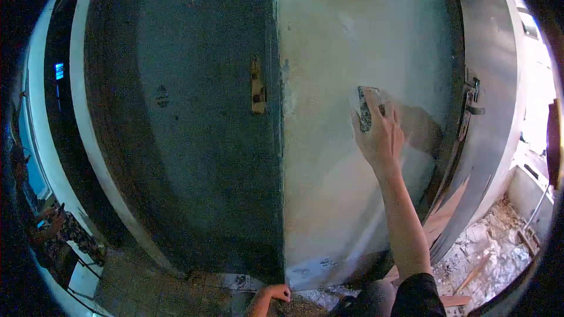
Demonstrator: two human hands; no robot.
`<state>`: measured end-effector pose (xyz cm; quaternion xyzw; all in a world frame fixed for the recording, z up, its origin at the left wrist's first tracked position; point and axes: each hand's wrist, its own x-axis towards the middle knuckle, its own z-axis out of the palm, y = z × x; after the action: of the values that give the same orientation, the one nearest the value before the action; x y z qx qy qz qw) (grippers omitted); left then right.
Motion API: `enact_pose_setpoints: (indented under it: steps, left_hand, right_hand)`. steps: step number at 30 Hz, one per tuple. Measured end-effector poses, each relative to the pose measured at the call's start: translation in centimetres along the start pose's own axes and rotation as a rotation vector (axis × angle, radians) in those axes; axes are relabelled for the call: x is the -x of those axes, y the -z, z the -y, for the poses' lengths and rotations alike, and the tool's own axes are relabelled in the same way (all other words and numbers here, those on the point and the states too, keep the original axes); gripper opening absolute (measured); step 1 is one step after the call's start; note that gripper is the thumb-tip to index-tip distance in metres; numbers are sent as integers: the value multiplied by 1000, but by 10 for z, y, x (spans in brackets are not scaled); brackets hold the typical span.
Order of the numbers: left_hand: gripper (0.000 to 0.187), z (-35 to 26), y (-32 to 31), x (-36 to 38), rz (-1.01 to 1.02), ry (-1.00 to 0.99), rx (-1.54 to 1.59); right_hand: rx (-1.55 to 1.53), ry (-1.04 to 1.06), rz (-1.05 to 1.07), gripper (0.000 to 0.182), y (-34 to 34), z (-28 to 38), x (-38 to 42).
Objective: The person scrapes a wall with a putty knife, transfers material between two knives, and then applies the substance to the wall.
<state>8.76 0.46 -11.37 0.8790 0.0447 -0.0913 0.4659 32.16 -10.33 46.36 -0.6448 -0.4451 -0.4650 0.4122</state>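
If its grip loosens or the flat tool (365, 118) tips onto one edge, the tool could slip or gouge the pale surface (329, 199) it appears to rest against. The right hand (385, 138) clasps it from below, fingers pointing upward; the left hand (279, 292) sits low, curled, and I cannot tell whether it holds anything.

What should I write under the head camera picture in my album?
A right hand holds a small block against a patchy pale surface, beside a dark door.
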Motion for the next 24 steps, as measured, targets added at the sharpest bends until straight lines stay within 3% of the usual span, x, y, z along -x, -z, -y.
enact_pose_setpoints:
  steps: [2, 4, 6, 10, 14, 17, 24]
  left_hand:
    - [25, -1, 2, 0, 1, 16, -20]
    - [25, -31, 11, 10, 31, 112, 48]
    - [25, 2, 0, 0, 9, 42, 80]
    - [25, 4, 1, -2, 24, -28, 12]
    - [26, 4, 1, -4, 13, 36, -69]
    - [26, 7, 4, -3, 42, 9, -33]
    - [24, 36, -7, -5, 32, -29, -33]
  right_hand:
    - [40, 47, -66, 49, -1, 1, 2]
    - [31, 73, -93, 56, -7, -2, 9]
    - [33, 98, -94, 59, -6, -3, 7]
    - [49, 116, -75, 56, 2, -2, 2]
    - [34, 149, -154, 53, -7, 0, 10]
    - [57, -17, -50, 54, -5, 10, -15]
    - [38, 131, -164, 51, -15, -4, 5]
